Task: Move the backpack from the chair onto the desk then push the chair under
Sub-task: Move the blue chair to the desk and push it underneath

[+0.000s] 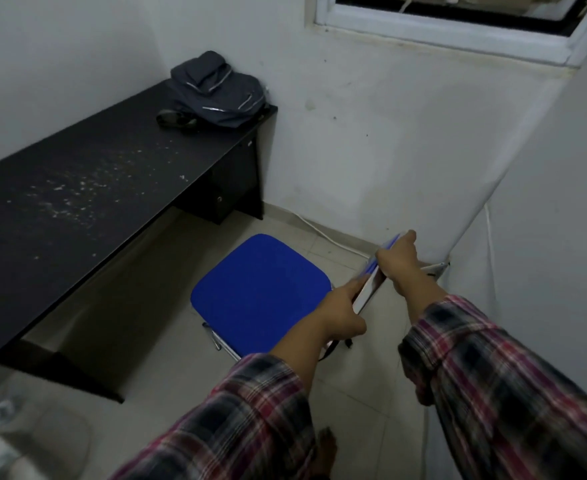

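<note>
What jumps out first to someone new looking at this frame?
The bright blue chair seat at centre, standing on the pale floor just clear of the desk. Both hands grip the chair's backrest from behind, left hand lower, right hand higher. The grey backpack already lies at the far end of the black desk, by the wall.

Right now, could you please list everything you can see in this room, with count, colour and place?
backpack: one, dark grey, far end of the desk by the wall
desk: one, black, along the left wall
chair: one, blue seat, on the floor beside the desk
window: one, white frame, top right
cable: one, white, along the wall's foot
left hand: one, gripping the chair back
right hand: one, gripping the chair back
sleeves: two, plaid
</note>
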